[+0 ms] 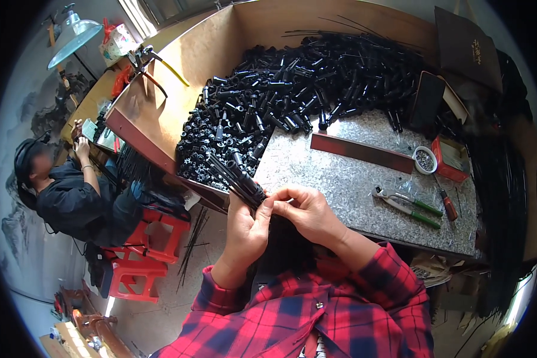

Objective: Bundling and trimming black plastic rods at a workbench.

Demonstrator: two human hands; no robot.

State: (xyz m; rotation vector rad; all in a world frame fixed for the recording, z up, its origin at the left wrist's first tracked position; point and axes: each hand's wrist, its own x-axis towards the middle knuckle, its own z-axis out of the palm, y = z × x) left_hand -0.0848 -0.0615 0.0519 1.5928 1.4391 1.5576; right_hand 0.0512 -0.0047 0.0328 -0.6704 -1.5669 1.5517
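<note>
In my left hand (249, 230) is a black ribbed part (240, 180), a bundle of thin dark rods fanning from a hub, like a piece of an umbrella frame. Its rods point up and left, toward the heap of small black parts (221, 128). My right hand (304, 209) is closed in a pinch at the hub end, its fingertips meeting the left thumb. Whatever lies between those fingertips is too small to make out. Both hands are just off the front left corner of the grey speckled tabletop (292, 167).
Black tubular pieces (322, 71) fill the wooden-walled bench. A flat bar (361, 153), green-handled pliers (409, 206), a screwdriver (447, 204), a white cup of small metal bits (424, 160) and a red box (449, 159) lie right. A co-worker (71, 191) sits left beside red stools (138, 271).
</note>
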